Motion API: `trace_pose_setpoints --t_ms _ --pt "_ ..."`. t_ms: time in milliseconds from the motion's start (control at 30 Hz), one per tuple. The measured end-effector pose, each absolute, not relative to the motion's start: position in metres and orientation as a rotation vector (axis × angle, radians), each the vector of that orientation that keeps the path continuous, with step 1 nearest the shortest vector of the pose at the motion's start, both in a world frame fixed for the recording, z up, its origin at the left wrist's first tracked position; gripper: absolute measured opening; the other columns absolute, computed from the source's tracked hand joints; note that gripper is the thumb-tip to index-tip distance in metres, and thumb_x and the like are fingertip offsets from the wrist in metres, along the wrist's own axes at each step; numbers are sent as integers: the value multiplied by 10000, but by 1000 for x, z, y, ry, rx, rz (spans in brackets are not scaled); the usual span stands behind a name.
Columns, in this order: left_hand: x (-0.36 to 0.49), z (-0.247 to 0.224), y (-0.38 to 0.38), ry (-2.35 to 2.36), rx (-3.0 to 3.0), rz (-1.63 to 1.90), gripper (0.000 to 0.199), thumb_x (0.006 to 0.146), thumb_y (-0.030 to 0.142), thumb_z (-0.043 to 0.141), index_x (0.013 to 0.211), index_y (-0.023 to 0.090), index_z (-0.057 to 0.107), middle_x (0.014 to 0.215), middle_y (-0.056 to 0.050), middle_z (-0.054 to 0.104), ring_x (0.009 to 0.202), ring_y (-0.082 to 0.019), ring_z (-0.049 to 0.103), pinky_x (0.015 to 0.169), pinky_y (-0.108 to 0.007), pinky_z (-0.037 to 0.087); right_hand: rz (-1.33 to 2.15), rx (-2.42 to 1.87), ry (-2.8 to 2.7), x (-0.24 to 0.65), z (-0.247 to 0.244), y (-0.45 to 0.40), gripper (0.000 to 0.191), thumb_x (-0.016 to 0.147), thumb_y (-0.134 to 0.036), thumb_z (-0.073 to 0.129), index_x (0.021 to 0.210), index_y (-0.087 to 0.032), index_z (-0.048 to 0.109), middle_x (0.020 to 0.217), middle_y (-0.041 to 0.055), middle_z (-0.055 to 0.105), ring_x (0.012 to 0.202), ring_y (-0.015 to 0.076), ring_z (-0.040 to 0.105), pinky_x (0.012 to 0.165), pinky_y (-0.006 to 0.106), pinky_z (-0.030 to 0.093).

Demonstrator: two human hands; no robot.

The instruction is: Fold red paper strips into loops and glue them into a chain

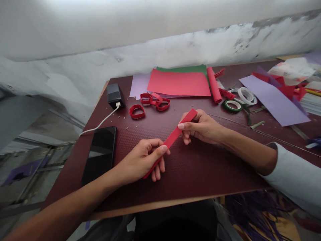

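Observation:
A flat red paper strip (pixel 173 137) runs slantwise between my two hands, above the near half of the table. My left hand (pixel 147 157) pinches its lower part between thumb and fingers, and the strip's end pokes out below the palm. Near the upper end, my right hand (pixel 198 129) grips it with the thumb on top. Beyond the hands lie a single red paper ring (pixel 137 115) and a few linked red paper rings (pixel 163 108).
A black phone (pixel 104 147) lies at left, near a dark power adapter (pixel 114 94) with a white cable (pixel 101 123). Red sheets (pixel 179 82) and a red roll (pixel 214 85) lie at the back. Tape rolls (pixel 233 105) and a purple sheet (pixel 276 100) are at right.

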State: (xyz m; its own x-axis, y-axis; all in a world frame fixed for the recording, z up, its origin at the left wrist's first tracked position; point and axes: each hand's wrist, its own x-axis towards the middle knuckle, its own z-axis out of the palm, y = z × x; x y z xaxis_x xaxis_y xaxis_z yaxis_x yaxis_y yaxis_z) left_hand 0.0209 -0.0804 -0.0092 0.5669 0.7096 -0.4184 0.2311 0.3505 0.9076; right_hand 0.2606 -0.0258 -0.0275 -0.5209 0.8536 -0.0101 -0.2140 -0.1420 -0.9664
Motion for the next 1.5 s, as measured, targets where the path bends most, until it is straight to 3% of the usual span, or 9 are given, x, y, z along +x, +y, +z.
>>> trace_pose_setpoints --t_ms 167,333,533,767,967,1167,1500 --pt "19 -6 -79 1002 1275 359 345 1013 523 606 937 187 581 561 57 601 376 -62 497 350 -131 363 1571 -869 -1485 280 -28 -13 458 788 -401 912 554 -179 587 445 -59 523 368 56 441 356 196 300" --pt "17 -6 -80 1017 1358 345 355 1033 534 562 953 189 582 564 84 530 376 -47 402 363 -142 277 1539 -923 -1790 298 -28 -2 417 846 -446 872 651 -171 626 469 -78 478 435 45 348 412 212 224" --pt "15 -8 -78 981 1415 368 379 1064 542 512 1000 175 582 611 83 524 420 -40 386 407 -152 281 1475 -888 -1810 299 -27 -1 438 856 -491 855 665 -185 606 502 -85 463 463 52 341 431 230 219" --pt "14 -6 -74 1020 1362 445 309 1044 469 588 997 164 591 658 54 609 427 -26 434 394 -127 286 1297 -976 -1673 317 -26 10 479 897 -484 818 605 -204 561 493 -61 491 459 64 378 455 269 242" --pt "16 -9 -74 1077 1237 673 341 983 494 689 933 175 579 649 32 673 410 -55 524 347 -130 359 1343 -970 -1786 330 -22 15 450 932 -462 788 620 -207 587 511 -54 513 467 69 426 474 280 271" --pt "18 -11 -73 1006 1195 702 382 946 498 757 921 157 587 759 -41 781 504 -93 682 419 -134 503 1326 -998 -1913 339 -17 19 437 945 -537 756 701 -200 623 551 -49 549 482 60 432 475 258 301" --pt "17 -16 -74 1011 1172 706 325 987 448 721 954 141 622 847 -79 817 566 -121 739 454 -152 562 1279 -1012 -1880 345 -15 20 422 935 -505 785 677 -204 639 536 -28 571 484 69 461 480 273 326"
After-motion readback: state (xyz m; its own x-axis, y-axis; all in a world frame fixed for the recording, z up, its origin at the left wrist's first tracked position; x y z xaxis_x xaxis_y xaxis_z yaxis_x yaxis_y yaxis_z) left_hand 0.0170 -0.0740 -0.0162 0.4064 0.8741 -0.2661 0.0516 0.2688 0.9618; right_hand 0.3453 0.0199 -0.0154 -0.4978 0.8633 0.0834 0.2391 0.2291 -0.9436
